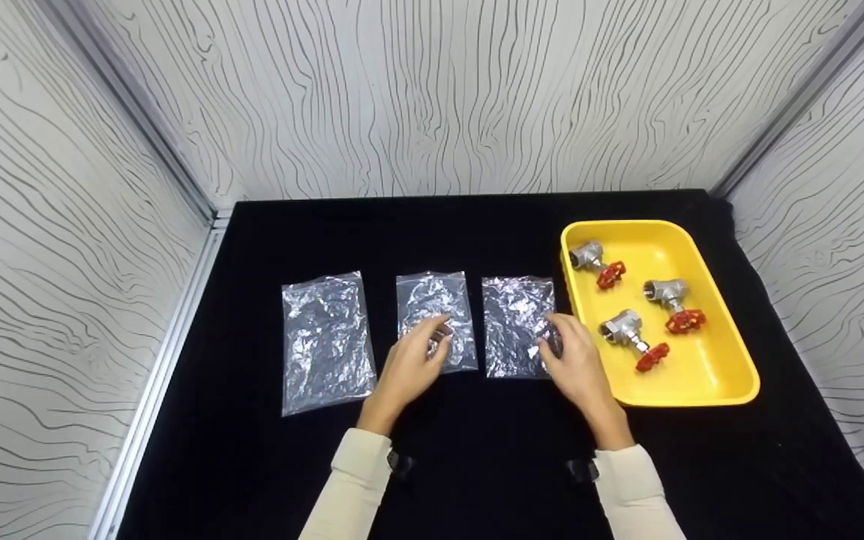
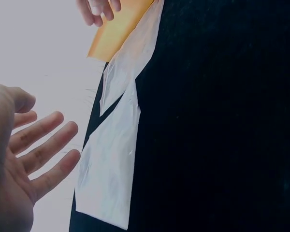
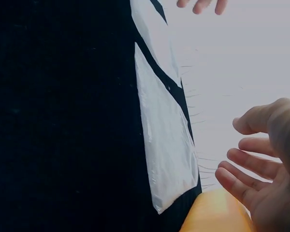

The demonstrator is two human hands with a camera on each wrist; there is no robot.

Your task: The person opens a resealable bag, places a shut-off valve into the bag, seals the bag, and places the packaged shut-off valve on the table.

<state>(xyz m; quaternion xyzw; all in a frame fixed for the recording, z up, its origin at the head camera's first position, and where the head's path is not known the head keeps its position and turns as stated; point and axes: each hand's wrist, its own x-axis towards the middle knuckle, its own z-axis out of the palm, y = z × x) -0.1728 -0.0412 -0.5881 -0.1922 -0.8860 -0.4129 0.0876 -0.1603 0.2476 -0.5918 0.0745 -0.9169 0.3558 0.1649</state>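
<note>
black tabletop (image 1: 492, 472) spreads under everything, nearest beneath the cream sleeves (image 1: 349, 484). beyond them, the left hand (image 1: 409, 367) hovers over the middle bag (image 1: 432, 291), fingers gently bent and spread, pinching nothing; the right hand (image 1: 580, 367) hangs by the right bag (image 1: 511, 322) and the yellow tray (image 1: 702, 386), its fingers loosely parted, also holding nothing. the left bag (image 1: 327, 341) lies flat, well apart from the tray. such thin film hugs the tabletop, so sliding a fingertip under one edge while the other hand pins the opposite side would probably work best. inside the tray rest three valves (image 1: 623, 328); gripping the metal bodies (image 1: 670, 290) seems surer than the red handwheels (image 1: 685, 321), which might turn. farther back stands the wavy-lined wall (image 1: 432, 97).
</note>
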